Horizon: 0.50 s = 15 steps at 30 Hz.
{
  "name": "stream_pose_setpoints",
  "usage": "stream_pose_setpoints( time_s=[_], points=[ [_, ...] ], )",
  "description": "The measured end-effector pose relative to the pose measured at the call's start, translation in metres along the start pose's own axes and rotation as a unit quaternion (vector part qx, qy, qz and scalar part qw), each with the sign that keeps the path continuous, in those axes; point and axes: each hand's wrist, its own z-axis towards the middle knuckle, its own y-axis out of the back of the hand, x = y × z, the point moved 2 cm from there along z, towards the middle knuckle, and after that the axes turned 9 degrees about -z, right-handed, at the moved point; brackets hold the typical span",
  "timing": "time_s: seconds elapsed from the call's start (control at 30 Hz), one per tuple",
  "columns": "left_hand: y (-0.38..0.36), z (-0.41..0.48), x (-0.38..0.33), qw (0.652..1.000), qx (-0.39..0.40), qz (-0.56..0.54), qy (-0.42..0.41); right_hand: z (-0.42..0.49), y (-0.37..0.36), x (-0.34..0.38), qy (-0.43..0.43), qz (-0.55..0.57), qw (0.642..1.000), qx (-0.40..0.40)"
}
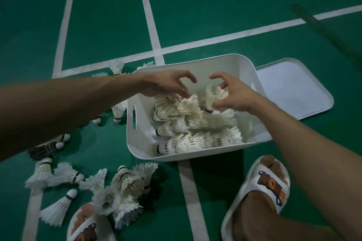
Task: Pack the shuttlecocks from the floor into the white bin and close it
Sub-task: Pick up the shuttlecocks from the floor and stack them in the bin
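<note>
Two clawed hands (166, 84), right (236, 97) around shuttlecock (212, 95)

Beyond the left hand (168, 84) and the right hand (233, 95), the far part of the white rounded plastic bin (195, 61) stands open from above, down to its bottom. Under the hands and nearer than them, a heap of white feathered shuttlecocks (195, 129) fills the bin up to its near wall. Right of the right hand, a flat white plastic lid (293, 88) lies just beside the bin. Below the left forearm, loose white shuttlecocks (121, 188) crowd the green court floor (215, 6), which is bare far beyond the hands.
</note>
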Motion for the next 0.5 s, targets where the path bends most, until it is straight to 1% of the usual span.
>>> stream_pose_setpoints(
  time_s=[0.1, 0.2, 0.33, 0.4, 0.5],
  points=[
    [0.004, 0.002, 0.007, 0.998, 0.017, 0.046, 0.037, 0.004, 0.004, -0.015, -0.053, -0.026, 0.997, -0.048],
    [0.003, 0.005, 0.011, 0.996, 0.020, 0.069, 0.047, 0.009, -0.006, -0.024, -0.075, -0.007, 0.995, -0.064],
    [0.005, 0.008, 0.016, 0.996, -0.004, 0.075, 0.039, 0.014, -0.024, -0.027, -0.072, 0.003, 0.996, -0.059],
    [0.007, 0.007, 0.018, 0.996, -0.010, 0.078, 0.035, 0.016, -0.028, -0.024, -0.069, -0.012, 0.996, -0.050],
    [0.010, 0.007, 0.020, 0.996, -0.026, 0.082, 0.030, 0.021, -0.033, -0.016, -0.067, 0.002, 0.997, -0.027]
  ],
)
